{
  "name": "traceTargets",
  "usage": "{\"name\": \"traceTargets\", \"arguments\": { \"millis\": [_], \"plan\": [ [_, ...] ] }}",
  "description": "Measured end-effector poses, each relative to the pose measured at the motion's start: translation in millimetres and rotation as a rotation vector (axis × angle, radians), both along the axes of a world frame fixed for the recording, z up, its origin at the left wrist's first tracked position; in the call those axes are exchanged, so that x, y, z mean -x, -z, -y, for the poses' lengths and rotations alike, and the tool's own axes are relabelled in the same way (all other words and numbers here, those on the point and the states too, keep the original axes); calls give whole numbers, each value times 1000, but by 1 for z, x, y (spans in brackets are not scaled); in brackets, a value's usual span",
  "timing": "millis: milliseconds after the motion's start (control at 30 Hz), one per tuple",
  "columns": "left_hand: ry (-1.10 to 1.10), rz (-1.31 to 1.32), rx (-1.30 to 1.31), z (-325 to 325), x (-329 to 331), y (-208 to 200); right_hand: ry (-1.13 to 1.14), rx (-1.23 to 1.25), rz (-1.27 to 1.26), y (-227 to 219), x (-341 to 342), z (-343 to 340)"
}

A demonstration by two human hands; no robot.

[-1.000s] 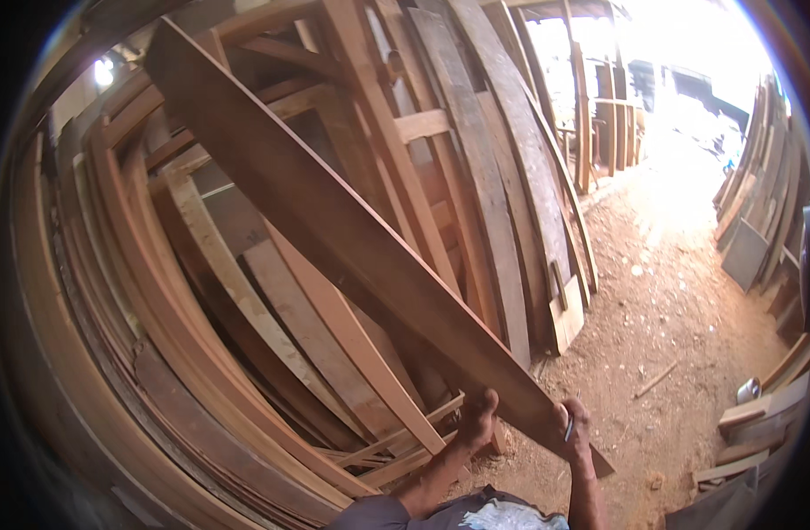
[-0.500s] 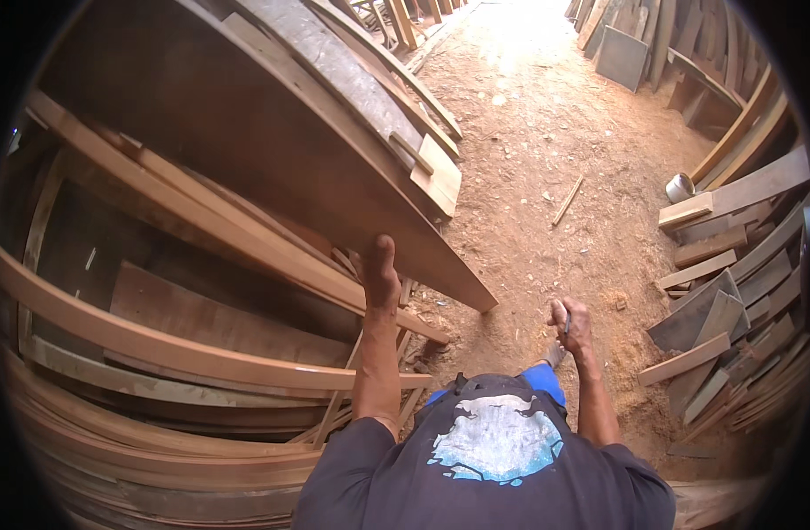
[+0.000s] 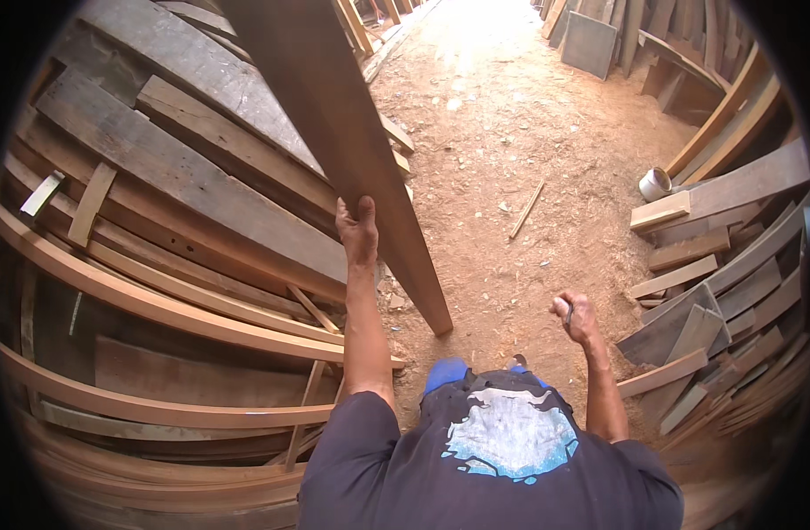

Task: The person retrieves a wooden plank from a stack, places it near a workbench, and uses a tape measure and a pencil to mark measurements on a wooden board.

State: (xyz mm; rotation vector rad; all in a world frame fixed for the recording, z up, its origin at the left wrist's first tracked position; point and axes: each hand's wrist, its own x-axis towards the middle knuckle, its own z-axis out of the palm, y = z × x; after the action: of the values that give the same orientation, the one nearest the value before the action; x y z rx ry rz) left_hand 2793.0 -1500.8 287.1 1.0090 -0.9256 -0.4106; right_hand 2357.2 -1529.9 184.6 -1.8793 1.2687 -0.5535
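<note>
A long brown wooden board (image 3: 343, 124) stands tilted on its narrow edge, running from the upper left down to a corner over the floor. My left hand (image 3: 359, 234) grips it along its left side, thumb up against the near face, some fingertips hidden. Out to the right, my right hand (image 3: 579, 318) is closed around a thin dark pencil-like thing (image 3: 568, 315), mostly covered by the fingers. That hand is apart from the board.
Stacked planks (image 3: 193, 177) and long curved timber strips (image 3: 158, 389) fill the left side. Offcuts (image 3: 688, 256) lie piled on the right, beside a white can (image 3: 655, 184). A loose stick (image 3: 527, 210) lies on the sawdust-covered floor (image 3: 476, 132).
The board has swung rightward and turned more upright, uncovering the planks on the left. My left hand has moved slightly up and left with it. The right hand stays closed in nearly the same place.
</note>
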Motion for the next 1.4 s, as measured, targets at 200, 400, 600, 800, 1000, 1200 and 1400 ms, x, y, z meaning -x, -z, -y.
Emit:
{"name": "traceTargets", "arguments": {
  "millis": [200,400,600,800,1000,1200,1400],
  "plan": [
    [-20,137,-27,59,43,4,-30,3,101,-75,-28,91],
    [51,166,-115,103,37,52,-366,-90,367,-113,-115,146],
    [292,138,-353,189,70,75,-488,46,451,-96,-151,225],
    [465,56,-712,267,64,201,-204,102,224,-70,-141,331],
    [561,36,-804,360,109,238,-6,268,304,-29,-95,404],
    [576,53,-871,472,146,214,103,20,172,42,-65,505],
    [572,193,-1081,619,172,184,22,-53,278,-11,-30,639]
  ]
}}
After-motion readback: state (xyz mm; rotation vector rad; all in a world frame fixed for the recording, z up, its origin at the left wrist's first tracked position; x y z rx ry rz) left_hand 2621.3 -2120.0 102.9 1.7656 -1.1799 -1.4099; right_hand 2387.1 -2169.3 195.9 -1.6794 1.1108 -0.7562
